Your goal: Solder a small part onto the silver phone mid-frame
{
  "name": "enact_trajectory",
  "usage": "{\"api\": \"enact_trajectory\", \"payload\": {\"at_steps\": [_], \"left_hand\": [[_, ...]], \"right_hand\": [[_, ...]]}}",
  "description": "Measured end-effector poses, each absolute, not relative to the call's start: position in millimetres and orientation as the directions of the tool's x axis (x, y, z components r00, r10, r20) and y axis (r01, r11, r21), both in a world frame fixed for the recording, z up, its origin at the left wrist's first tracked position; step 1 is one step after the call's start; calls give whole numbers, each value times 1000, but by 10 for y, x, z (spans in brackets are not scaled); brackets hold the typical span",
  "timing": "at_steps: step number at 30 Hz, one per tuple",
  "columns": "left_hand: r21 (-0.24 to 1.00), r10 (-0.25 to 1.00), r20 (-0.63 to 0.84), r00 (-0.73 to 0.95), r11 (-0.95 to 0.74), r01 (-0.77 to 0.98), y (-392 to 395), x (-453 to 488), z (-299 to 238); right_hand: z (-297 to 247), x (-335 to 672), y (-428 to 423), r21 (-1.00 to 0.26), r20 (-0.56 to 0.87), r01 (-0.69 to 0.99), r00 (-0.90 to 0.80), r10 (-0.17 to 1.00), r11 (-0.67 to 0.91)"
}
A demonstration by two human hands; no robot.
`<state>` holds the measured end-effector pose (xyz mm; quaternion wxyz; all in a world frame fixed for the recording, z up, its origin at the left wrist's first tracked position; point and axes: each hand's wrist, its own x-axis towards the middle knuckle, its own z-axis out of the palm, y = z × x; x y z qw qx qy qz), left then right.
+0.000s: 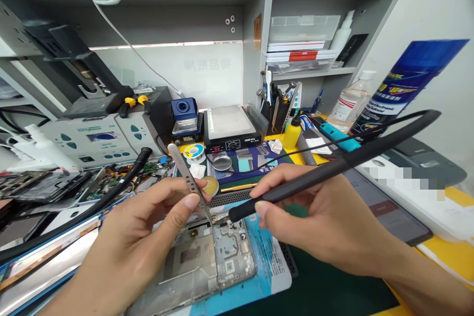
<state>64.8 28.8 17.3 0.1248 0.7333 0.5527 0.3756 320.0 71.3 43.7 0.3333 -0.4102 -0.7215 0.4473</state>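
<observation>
Left hand (142, 224) was clamped on steel tweezers (189, 180), right hand (314, 212) clamped on black soldering iron (292, 185). Tips sat close together over far part of phone frame (230, 252); couldn't tell if touching. Frame lay near centre on blue-and-white sheet (262, 256). Yellow bottle (292, 137) stood beyond right hand.

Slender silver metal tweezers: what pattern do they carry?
The slender silver metal tweezers have a row of small holes, seen in the head view.

Two hands (142, 232) (314, 215), one tweezer (184, 170), one corded tool (329, 169), one phone frame (202, 259).
</observation>
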Motion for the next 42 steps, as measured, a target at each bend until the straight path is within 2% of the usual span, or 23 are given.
{"api": "enact_trajectory", "payload": {"at_steps": [10, 17, 27, 36, 42], "left_hand": [[637, 872, 490, 10, -366, 679, 285, 769, 237], [650, 919, 392, 37, -306, 696, 255, 725, 233], [691, 905, 426, 12, -334, 641, 274, 786, 258], [728, 928, 370, 47, -321, 606, 260, 773, 243], [745, 923, 381, 57, -343, 572, 260, 801, 274]], "right_hand": [[454, 3169, 720, -915, 110, 314, -407, 907, 252], [438, 3195, 725, -910, 137, 310, -405, 904, 277], [431, 3199, 752, -914, 127, 307, -409, 904, 267], [461, 3191, 735, -900, 136, 344, -363, 922, 269], [442, 3193, 737, -907, 124, 331, -384, 915, 262]]}}
